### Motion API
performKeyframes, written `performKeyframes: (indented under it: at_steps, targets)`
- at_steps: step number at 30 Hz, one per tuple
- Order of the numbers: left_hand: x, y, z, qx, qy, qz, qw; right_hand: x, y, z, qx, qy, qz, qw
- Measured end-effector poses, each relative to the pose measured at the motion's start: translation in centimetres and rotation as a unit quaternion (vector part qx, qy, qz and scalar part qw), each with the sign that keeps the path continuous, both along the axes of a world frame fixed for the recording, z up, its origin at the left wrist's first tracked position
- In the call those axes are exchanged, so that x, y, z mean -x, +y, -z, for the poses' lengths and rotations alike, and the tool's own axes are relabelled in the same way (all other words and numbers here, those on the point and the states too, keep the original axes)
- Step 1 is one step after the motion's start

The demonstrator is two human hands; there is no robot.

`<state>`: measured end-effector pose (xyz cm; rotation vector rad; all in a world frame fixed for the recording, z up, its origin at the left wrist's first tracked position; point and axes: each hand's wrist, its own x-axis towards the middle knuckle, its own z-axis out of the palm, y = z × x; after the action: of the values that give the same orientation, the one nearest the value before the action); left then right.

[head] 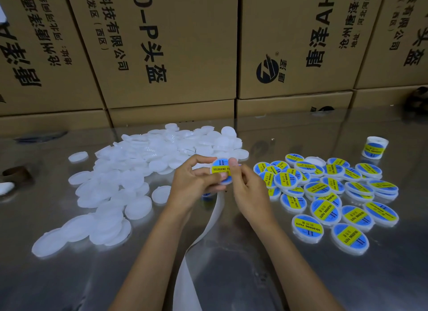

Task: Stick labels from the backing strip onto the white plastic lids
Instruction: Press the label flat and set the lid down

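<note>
Above the steel table my left hand [196,183] and my right hand [245,188] hold one white lid [221,169] between them; it bears a blue and yellow "SOLDERING PASTE" label. My left fingers curl round its left edge and my right thumb presses on the label's right side. A white backing strip [196,253] hangs from under my left hand and runs toward the frame's bottom edge. A heap of plain white lids [139,167] lies to the left. Several labelled lids [328,195] lie spread to the right.
Tall cardboard boxes [162,56] with printed characters wall off the back of the table. A label roll [374,147] stands at the far right. A brown tape core [17,173] sits at the left edge. The shiny steel tabletop [231,276] shows between my forearms.
</note>
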<state>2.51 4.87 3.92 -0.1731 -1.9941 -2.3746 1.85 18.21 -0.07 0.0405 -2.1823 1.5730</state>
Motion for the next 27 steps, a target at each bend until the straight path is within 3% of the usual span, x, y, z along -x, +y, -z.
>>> performKeyframes:
  at_steps: [6,14,18,22,27]
  targets:
    - [0.28,0.02,0.11,-0.038,0.004,-0.083,0.996,-0.2,-0.4,0.74,-0.133,0.008,0.021,0.991]
    - [0.05,0.29,-0.54,-0.043,-0.004,-0.085,0.995,-0.49,-0.67,0.95,-0.185,0.039,0.046,0.981]
    - [-0.01,0.29,-0.44,-0.039,-0.01,-0.058,0.998,-0.24,-0.41,0.93,-0.161,0.024,0.058,0.985]
    - [-0.01,0.35,-0.3,-0.01,0.002,-0.034,0.999,-0.03,-0.17,0.64,-0.076,-0.015,0.032,0.996]
    - [-0.02,0.23,-0.1,0.068,0.023,-0.023,0.997,0.12,-0.23,0.24,-0.008,-0.026,-0.005,1.0]
